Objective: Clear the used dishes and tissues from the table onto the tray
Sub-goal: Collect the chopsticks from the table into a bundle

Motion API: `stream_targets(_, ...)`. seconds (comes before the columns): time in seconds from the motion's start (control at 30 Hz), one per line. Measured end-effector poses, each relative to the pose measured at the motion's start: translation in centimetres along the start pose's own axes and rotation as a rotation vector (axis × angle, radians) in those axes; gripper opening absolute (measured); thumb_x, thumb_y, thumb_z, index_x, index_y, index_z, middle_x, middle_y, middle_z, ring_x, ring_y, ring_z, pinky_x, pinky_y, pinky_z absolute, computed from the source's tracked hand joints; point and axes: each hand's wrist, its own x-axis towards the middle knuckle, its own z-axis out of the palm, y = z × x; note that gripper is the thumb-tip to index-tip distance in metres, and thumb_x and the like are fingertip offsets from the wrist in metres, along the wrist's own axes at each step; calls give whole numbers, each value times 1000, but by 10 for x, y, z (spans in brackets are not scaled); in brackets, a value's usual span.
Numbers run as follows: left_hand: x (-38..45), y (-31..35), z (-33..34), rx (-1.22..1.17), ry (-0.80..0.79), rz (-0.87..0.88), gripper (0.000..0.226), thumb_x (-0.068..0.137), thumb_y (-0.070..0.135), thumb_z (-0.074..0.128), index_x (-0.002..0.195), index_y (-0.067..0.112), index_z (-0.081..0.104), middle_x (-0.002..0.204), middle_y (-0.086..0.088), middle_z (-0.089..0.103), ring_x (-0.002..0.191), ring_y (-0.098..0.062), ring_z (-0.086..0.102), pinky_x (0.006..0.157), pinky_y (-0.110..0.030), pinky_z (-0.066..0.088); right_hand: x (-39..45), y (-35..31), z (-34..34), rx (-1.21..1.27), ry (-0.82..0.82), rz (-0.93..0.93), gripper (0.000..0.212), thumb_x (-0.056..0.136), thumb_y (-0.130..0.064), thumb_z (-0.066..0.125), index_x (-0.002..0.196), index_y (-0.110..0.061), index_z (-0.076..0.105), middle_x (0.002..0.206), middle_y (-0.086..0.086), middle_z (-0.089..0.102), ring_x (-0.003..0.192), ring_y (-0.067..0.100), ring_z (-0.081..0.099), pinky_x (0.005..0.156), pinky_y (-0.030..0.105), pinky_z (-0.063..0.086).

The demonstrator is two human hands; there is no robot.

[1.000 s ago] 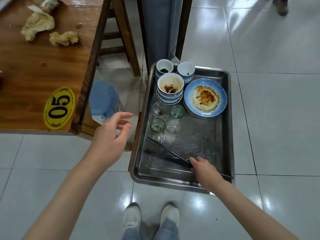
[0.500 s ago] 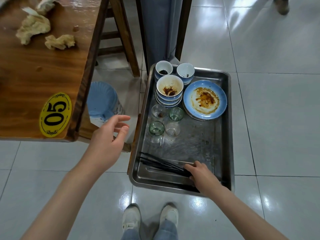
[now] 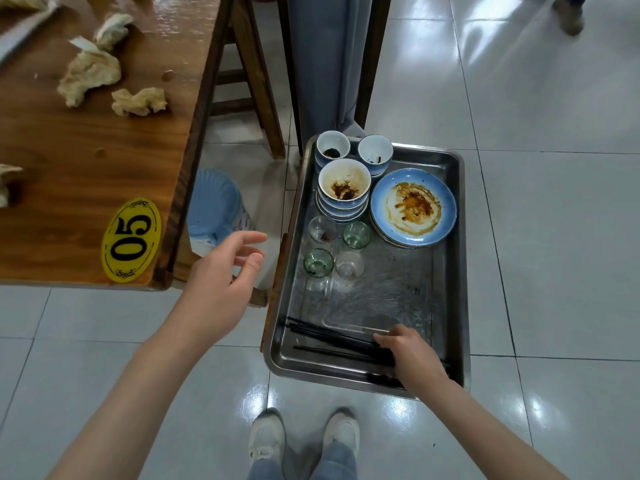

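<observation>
A steel tray (image 3: 450, 271) holds stacked dirty bowls (image 3: 343, 188), two small cups (image 3: 332, 147), a sauce-stained blue plate (image 3: 414, 206), several small glasses (image 3: 318, 263) and black chopsticks (image 3: 329, 339) lying along its near end. My right hand (image 3: 408, 351) rests on the chopsticks' right ends, fingers curled over them. My left hand (image 3: 221, 282) hovers open left of the tray, below the table corner, holding nothing. Several crumpled tissues (image 3: 90, 76) lie on the wooden table (image 3: 86, 150) at upper left.
A yellow "05" sticker (image 3: 131, 239) marks the table corner. A blue plastic stool (image 3: 214, 206) stands between table and tray. Wooden stool legs (image 3: 256, 74) and a grey curtain (image 3: 325, 57) rise behind. My shoes (image 3: 301, 438) show below; someone's foot (image 3: 568, 15) stands far right.
My right hand has lowered the chopsticks flat onto the tray's near end and slid slightly right. The left hand stays open beside the tray.
</observation>
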Motion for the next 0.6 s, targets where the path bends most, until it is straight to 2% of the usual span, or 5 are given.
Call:
stream_targets(0.13, -3, 4, -5, 1, 4, 7, 24, 96, 25, 45, 119, 31, 51, 105, 10, 59, 100, -6, 53, 70, -12, 39, -2, -7, -17, 90, 38, 45, 75, 86, -1, 55, 147, -32, 24, 129, 2, 49, 112, 19, 48, 81, 28, 52)
stream_targets(0.23, -8, 9, -11, 1, 14, 13, 23, 96, 24, 46, 118, 30, 51, 105, 9, 60, 99, -6, 53, 70, -12, 39, -11, -17, -48, 218, 131, 71, 65, 90, -13, 56, 146, -29, 26, 136, 2, 46, 120, 19, 45, 90, 28, 47)
stream_targets(0.4, -31, 31, -34, -18, 38, 30, 22, 95, 19, 49, 116, 27, 54, 103, 6, 62, 95, -6, 56, 70, -12, 40, -49, -40, -123, 362, 283, 32, 66, 89, -23, 61, 146, -27, 28, 138, 1, 46, 126, 19, 39, 101, 33, 37)
stream_targets(0.53, -67, 55, -68, -19, 48, -2, 28, 93, 19, 55, 120, 24, 55, 101, 8, 62, 91, -2, 55, 67, -4, 38, -90, -69, -184, 355, 313, -43, 69, 87, -32, 61, 146, -28, 26, 142, 0, 41, 130, 19, 33, 105, 36, 31)
stream_targets(0.6, -92, 64, -90, -22, 85, -35, 31, 90, 22, 58, 120, 27, 54, 101, 11, 62, 93, -4, 55, 71, -9, 36, -112, -87, -208, 325, 314, -110, 71, 86, -36, 62, 146, -29, 24, 145, -2, 37, 133, 19, 29, 109, 39, 28)
